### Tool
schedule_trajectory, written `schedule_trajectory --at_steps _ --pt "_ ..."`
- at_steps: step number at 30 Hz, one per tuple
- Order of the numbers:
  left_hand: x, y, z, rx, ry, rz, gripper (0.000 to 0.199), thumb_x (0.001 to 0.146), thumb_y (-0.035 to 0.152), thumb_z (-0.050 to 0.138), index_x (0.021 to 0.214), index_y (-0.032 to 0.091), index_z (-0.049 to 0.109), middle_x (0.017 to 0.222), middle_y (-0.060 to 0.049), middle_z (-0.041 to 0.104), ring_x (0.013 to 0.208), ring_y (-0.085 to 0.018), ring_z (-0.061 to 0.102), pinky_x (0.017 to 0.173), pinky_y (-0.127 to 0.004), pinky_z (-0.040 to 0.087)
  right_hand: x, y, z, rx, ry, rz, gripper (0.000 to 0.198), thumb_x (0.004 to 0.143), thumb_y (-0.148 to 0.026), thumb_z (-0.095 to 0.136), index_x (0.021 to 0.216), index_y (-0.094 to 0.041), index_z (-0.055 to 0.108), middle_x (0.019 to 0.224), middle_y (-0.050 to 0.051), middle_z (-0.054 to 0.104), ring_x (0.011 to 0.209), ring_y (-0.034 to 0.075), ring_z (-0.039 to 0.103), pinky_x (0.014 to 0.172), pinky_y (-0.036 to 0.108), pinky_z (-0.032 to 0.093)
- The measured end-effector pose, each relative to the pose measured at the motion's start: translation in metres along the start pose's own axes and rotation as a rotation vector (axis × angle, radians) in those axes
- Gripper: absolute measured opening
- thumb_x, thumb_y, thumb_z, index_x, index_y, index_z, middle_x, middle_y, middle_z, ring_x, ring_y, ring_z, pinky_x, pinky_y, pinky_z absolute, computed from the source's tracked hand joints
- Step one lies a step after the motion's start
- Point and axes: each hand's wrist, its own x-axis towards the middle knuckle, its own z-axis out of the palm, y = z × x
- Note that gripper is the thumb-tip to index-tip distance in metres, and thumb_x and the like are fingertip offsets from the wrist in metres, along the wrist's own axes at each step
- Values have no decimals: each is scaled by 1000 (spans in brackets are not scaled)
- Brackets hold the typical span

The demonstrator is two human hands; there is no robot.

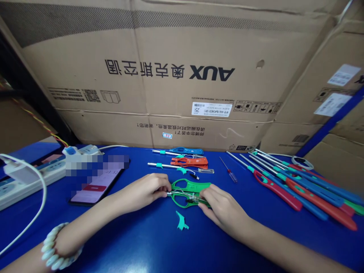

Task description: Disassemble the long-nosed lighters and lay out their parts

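Observation:
The green casing [196,185] of a long-reach gas lighter lies opened into two halves between my hands, with thin wires and a clear gas tank [196,198] showing inside. My left hand [152,187] pinches its left end, where a short bit of metal [169,193] shows by the fingertips. At the right end, my right hand [224,206] is closed over the casing and the tank, its fingertips partly hidden. A loose teal trigger [181,221] lies on the blue table just below the casing.
Behind are opened lighter parts: a blue casing [187,151], an orange casing [190,162] and a metal rod [163,165]. A screwdriver [229,172] and several assembled lighters [280,189] lie to the right. A phone [99,182] and power strip [54,167] sit left; a cardboard box [165,91] stands behind.

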Motion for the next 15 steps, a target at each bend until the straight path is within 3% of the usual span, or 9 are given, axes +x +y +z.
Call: schedule_trajectory --at_steps 9,15 --pt "0 3 0 50 25 31 17 95 16 42 92 16 59 88 -5 60 81 -18 57 71 -28 44 0 -2 -1 -10 13 -6 11 91 -18 45 84 -17 53 75 7 61 69 19 56 59 29 50" --pt "0 -3 12 143 56 -5 19 97 13 34 99 16 53 98 -6 53 77 -16 57 68 -27 44 1 -1 0 -24 24 -22 15 93 -18 42 84 -16 54 76 8 61 69 20 57 59 31 50"
